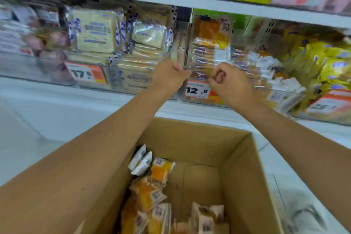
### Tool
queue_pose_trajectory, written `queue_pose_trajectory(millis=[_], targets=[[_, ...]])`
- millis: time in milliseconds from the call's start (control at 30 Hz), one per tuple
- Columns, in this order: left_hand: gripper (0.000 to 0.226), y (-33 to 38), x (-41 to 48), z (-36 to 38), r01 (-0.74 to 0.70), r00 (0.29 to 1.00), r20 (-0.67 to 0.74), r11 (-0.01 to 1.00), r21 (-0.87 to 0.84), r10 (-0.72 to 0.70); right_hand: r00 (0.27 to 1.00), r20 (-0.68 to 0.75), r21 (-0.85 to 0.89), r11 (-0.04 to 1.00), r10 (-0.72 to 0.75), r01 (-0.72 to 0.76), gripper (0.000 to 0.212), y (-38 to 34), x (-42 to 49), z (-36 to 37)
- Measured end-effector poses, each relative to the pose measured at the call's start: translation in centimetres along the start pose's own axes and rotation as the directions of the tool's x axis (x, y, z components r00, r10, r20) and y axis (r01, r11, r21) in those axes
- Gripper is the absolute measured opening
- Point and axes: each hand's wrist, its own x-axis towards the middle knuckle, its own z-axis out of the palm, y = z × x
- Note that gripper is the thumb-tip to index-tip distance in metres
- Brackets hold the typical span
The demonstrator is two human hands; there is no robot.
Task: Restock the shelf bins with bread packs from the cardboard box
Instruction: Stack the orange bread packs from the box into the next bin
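Bread packs [150,192] lie loose in the near cardboard box [245,176], on its left side. They are orange-yellow loaves in clear wrap with pale printed label ends, and two white packs [141,160] lie at their far edge. More of the orange packs [207,57] are stacked in a clear shelf bin [187,51] further off, above a price tag [197,91] reading 12.8. One pack stands upright behind the stack. Both bare arms reach to that bin's front. The left hand [169,76] is at its left corner and the right hand [228,81] is just right of it. Both hands have curled fingers; blur hides whether either pinches anything.
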Motion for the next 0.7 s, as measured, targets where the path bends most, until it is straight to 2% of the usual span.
queue_pose_trajectory(millis=[133, 200, 233, 300, 367, 433, 500, 567, 633, 667, 700], targets=[[0.02, -5.4, -5.5, 0.2, 0.121, 0.978, 0.155, 0.984, 0.13, -0.14, 0.965, 0.243, 0.006, 0.995, 0.099, -0.103, 0.009, 0.3, -8.3, 3.5], [0.014, -9.1, -7.7, 0.5, 0.208, 0.941, 0.232, 0.963, 0.173, -0.245, 0.898, 0.392, -0.024, 0.978, 0.202, -0.209, 0.007, 1.4, -12.2, 5.8], [0.013, -11.1, -8.6, 0.8, 0.257, 0.918, 0.261, 0.949, 0.183, -0.299, 0.838, 0.479, -0.066, 0.963, 0.261, -0.262, 0.01, 2.5, -14.1, 7.2], [0.01, -15.1, -10.4, 1.5, 0.351, 0.875, 0.283, 0.917, 0.189, -0.393, 0.673, 0.636, -0.123, 0.911, 0.378, -0.395, 0.017, 5.3, -17.7, 10.3], [0.009, -18.7, -11.4, 2.3, 0.447, 0.843, 0.253, 0.88, 0.164, -0.475, 0.516, 0.723, -0.155, 0.835, 0.46, -0.528, 0.017, 8.3, -20.8, 13.5], [0.009, -21.5, -12.0, 3.0, 0.528, 0.812, 0.204, 0.837, 0.141, -0.547, 0.413, 0.735, -0.123, 0.706, 0.537, -0.698, 0.023, 10.2, -22.5, 16.7], [0.005, -23.4, -12.3, 3.4, 0.563, 0.789, 0.182, 0.809, 0.166, -0.587, 0.321, 0.718, -0.065, 0.519, 0.617, -0.853, 0.036, 11.3, -22.9, 20.0], [0.018, -25.0, -12.6, 3.9, 0.587, 0.774, 0.175, 0.794, 0.159, -0.608, 0.234, 0.738, -0.016, 0.363, 0.633, -0.932, 0.05, 11.4, -22.6, 23.6], [0.018, -26.0, -12.8, 4.4, 0.631, 0.741, 0.174, 0.761, 0.151, -0.649, 0.121, 0.77, 0.018, 0.168, 0.626, -0.986, 0.066, 11.2, -22.1, 27.6], [0.018, -26.4, -12.9, 4.6, 0.661, 0.715, 0.179, 0.737, 0.144, -0.676, 0.074, 0.781, 0.036, 0.074, 0.62, -0.997, 0.069, 11.1, -21.9, 29.3], [0.017, -26.7, -12.9, 4.9, 0.695, 0.686, 0.182, 0.708, 0.125, -0.705, 0.062, 0.788, 0.069, 0.012, 0.613, -0.998, 0.065, 11.0, -21.7, 30.8]])
